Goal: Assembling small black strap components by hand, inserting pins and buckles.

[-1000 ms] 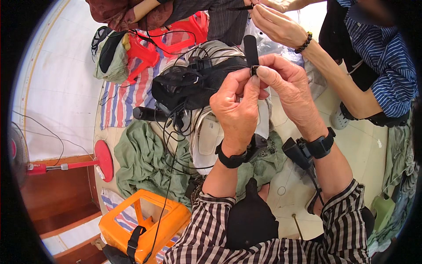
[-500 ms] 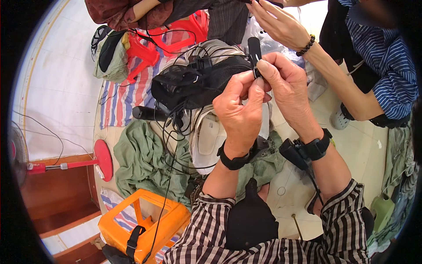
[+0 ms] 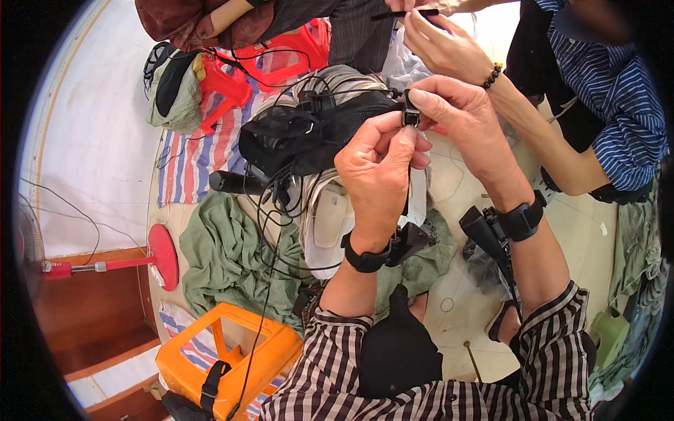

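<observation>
Between my two hands is a black strap with a small buckle (image 3: 411,116), raised in front of the black mesh bag. My left hand (image 3: 379,172) pinches it from below, thumb and fingertips at the buckle's lower edge. My right hand (image 3: 463,116) grips its upper end between thumb and forefinger. Each wrist wears a black band, with a black device hanging from the left band (image 3: 368,258) and another from the right band (image 3: 523,219). Behind my left hand, the black mesh bag (image 3: 309,130) lies with tangled black cables on a pale, bulky bundle.
A co-worker's hand (image 3: 449,49) with a beaded bracelet is close beyond my right hand. Red stools (image 3: 281,63) stand at the back. An orange stool (image 3: 182,358) is at the lower left, near green cloth (image 3: 232,252). A red-based fan (image 3: 166,256) stands further left.
My right hand has lowered and turned slightly, bringing the buckle into clearer view. The dark strip above it no longer stands upright there. The co-worker's hand now shows a thin black item.
</observation>
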Demonstrator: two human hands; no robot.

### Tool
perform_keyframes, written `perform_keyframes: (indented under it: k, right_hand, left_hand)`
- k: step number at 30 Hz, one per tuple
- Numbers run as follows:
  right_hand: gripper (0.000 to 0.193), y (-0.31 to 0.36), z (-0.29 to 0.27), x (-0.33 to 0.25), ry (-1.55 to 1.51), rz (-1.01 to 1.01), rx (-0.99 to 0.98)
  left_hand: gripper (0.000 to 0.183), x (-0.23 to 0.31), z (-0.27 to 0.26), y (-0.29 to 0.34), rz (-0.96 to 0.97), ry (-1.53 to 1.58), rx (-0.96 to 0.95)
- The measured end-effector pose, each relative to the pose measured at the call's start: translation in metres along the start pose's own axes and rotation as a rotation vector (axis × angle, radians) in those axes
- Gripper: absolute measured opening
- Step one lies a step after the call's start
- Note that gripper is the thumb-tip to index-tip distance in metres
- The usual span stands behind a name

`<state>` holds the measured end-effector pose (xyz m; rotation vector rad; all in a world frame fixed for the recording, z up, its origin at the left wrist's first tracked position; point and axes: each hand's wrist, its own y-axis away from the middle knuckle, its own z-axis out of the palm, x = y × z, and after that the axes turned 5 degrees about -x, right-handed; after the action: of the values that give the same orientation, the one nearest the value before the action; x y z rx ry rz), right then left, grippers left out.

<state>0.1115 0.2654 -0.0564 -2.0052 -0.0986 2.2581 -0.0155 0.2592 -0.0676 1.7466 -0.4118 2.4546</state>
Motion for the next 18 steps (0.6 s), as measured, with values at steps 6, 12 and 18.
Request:
perform_keyframes:
  k: [6, 12, 18]
  right_hand:
    - [0.014, -0.011, 0.006, 0.017, -0.149, 0.043, 0.119]
    - [0.013, -0.043, 0.013, 0.017, -0.389, 0.277, 0.189]
    - [0.017, 0.029, 0.004, 0.033, -0.277, 0.323, -0.050]
  left_hand:
    - [0.012, -0.002, -0.003, -0.009, -0.105, 0.095, -0.015]
    - [0.019, -0.013, -0.030, -0.066, -0.288, 0.349, 0.098]
    - [0.010, 0.011, -0.067, -0.159, -0.299, 0.156, 0.007]
